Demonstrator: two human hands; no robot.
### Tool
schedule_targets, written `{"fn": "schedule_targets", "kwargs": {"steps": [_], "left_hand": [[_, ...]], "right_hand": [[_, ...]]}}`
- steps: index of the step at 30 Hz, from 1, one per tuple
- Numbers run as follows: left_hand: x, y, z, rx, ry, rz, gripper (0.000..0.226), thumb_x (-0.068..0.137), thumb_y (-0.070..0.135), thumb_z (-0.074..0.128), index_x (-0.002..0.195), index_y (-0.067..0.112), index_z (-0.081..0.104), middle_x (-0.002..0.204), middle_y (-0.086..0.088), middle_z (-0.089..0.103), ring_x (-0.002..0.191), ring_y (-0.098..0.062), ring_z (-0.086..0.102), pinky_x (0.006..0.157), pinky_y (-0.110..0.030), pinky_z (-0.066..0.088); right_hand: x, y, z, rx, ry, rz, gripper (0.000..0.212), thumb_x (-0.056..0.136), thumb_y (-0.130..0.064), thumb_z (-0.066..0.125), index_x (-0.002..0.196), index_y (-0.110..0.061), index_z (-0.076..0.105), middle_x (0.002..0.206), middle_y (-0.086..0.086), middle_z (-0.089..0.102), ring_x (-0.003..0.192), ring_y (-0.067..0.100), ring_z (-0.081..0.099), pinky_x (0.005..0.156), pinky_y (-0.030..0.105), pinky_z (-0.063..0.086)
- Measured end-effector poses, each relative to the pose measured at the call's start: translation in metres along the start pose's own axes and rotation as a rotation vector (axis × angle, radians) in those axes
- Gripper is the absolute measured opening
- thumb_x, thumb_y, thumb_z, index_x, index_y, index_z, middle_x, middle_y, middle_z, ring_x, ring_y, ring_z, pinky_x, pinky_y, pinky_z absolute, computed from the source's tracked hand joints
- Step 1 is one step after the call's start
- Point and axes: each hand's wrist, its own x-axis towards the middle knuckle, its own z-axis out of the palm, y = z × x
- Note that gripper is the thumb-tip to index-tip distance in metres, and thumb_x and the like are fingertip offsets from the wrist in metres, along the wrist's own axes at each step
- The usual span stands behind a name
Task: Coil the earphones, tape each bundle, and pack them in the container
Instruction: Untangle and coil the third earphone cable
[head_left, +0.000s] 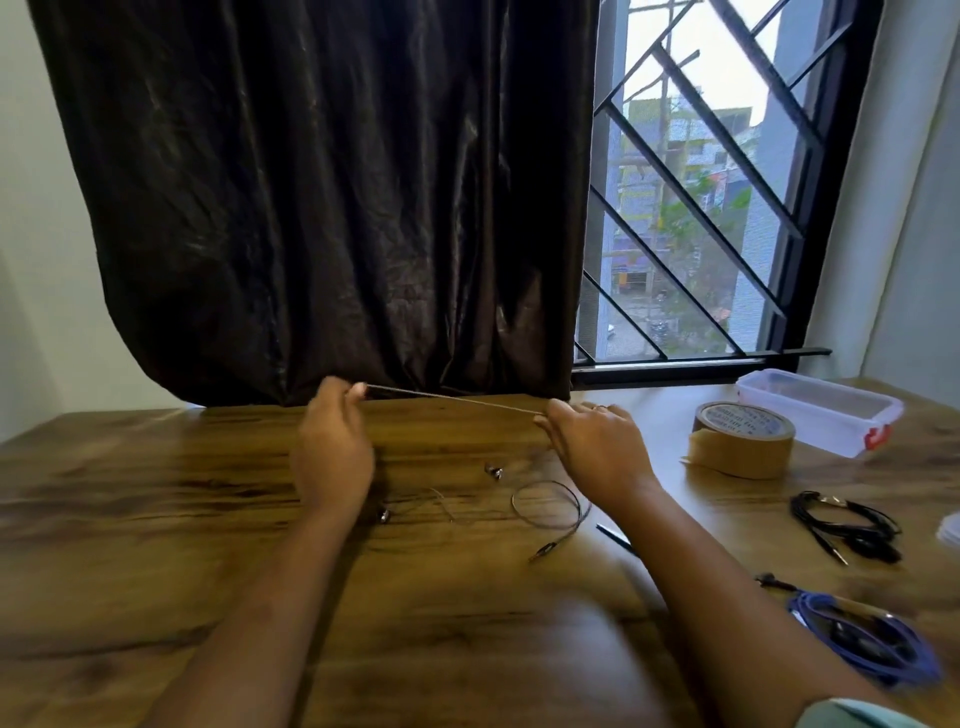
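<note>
Head view: a cord drawn straight ahead of coiling. The left hand (332, 447) pinches one end of a taut span of the grey earphones (452, 399) between thumb and fingertips. The right hand (597, 447), at three o'clock from the left, pinches the other end. The span is held above the surface (156, 519), probably to pull out kinks so the cord coils evenly. The rest of this set trails below, at six o'clock from the hands: two earbuds (493, 471), a slack loop and the plug lie on the wood. Supplies sit together on the right hand's side, seemingly within reach yet outside the working area. There is one tape roll (743, 439) at three o'clock from the right hand, and one clear container (818, 410) just behind it at two o'clock, apparently open-topped. Earphones number three sets: the grey one in hand, one black set (847, 525) at four o'clock, loosely bundled, and one blue set (862, 639) at five o'clock, coiled; whether either is taped cannot be told
</note>
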Motion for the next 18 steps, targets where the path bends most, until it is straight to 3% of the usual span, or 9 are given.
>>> {"fn": "schedule_targets", "kwargs": {"steps": [3, 5, 7, 9, 12, 15, 18], "left_hand": [[-0.001, -0.014, -0.001, 0.046, -0.048, -0.159, 0.024, 0.1, 0.025, 0.041, 0.099, 0.006, 0.056, 0.076, -0.003, 0.051, 0.068, -0.021, 0.05, 0.05, -0.028, 0.027], [-0.004, -0.012, 0.001, 0.138, -0.11, -0.175, 0.018, 0.097, 0.021, 0.046, 0.105, 0.01, 0.058, 0.087, -0.005, 0.057, 0.087, -0.03, 0.058, 0.064, -0.034, 0.038], [-0.005, -0.007, 0.003, 0.276, -0.149, -0.081, 0.024, 0.091, 0.013, 0.052, 0.113, 0.017, 0.059, 0.111, -0.005, 0.06, 0.108, -0.028, 0.054, 0.088, -0.045, 0.039], [-0.004, 0.002, 0.004, 0.212, -0.151, 0.086, 0.036, 0.085, 0.005, 0.053, 0.118, 0.02, 0.059, 0.122, -0.002, 0.058, 0.117, -0.025, 0.05, 0.099, -0.046, 0.034], [-0.019, 0.036, 0.01, -0.038, -0.309, 0.27, 0.032, 0.097, 0.021, 0.045, 0.128, 0.025, 0.053, 0.124, 0.006, 0.057, 0.119, -0.012, 0.048, 0.099, -0.033, 0.036], [-0.042, 0.057, 0.023, -0.09, -0.542, 0.381, 0.04, 0.097, 0.041, 0.038, 0.134, 0.028, 0.045, 0.124, 0.01, 0.056, 0.114, -0.006, 0.049, 0.096, -0.029, 0.041], [-0.04, 0.052, 0.025, -0.18, -0.498, 0.406, 0.022, 0.098, 0.036, 0.039, 0.103, 0.025, 0.058, 0.091, 0.007, 0.063, 0.079, -0.004, 0.056, 0.068, -0.027, 0.047]], "right_hand": [[-0.001, 0.002, 0.003, -0.009, -0.057, 0.029, 0.037, 0.093, -0.043, 0.034, 0.077, -0.024, 0.061, 0.073, -0.006, 0.067, 0.07, 0.02, 0.066, 0.066, 0.032, 0.049], [0.0, -0.001, 0.004, 0.01, -0.071, 0.02, 0.032, 0.094, -0.042, 0.037, 0.083, -0.024, 0.063, 0.08, -0.006, 0.064, 0.078, 0.021, 0.065, 0.069, 0.034, 0.048], [0.001, -0.003, 0.003, 0.034, -0.084, 0.017, 0.022, 0.094, -0.038, 0.048, 0.087, -0.024, 0.063, 0.085, -0.005, 0.061, 0.081, 0.022, 0.063, 0.07, 0.035, 0.047], [0.001, -0.006, 0.002, 0.047, -0.072, 0.006, 0.019, 0.094, -0.036, 0.052, 0.087, -0.023, 0.064, 0.088, -0.004, 0.06, 0.082, 0.023, 0.061, 0.07, 0.037, 0.047], [0.002, -0.017, 0.0, 0.005, -0.031, -0.036, 0.028, 0.092, -0.039, 0.043, 0.081, -0.024, 0.063, 0.085, -0.005, 0.06, 0.081, 0.023, 0.061, 0.073, 0.037, 0.044], [0.004, -0.029, -0.005, 0.019, 0.013, -0.12, 0.024, 0.087, -0.034, 0.042, 0.083, -0.025, 0.064, 0.082, -0.007, 0.063, 0.08, 0.021, 0.062, 0.078, 0.035, 0.031], [0.005, -0.032, -0.008, 0.006, 0.037, -0.137, 0.018, 0.086, -0.028, 0.047, 0.077, -0.024, 0.061, 0.075, -0.008, 0.063, 0.074, 0.02, 0.062, 0.076, 0.035, 0.028]]}}
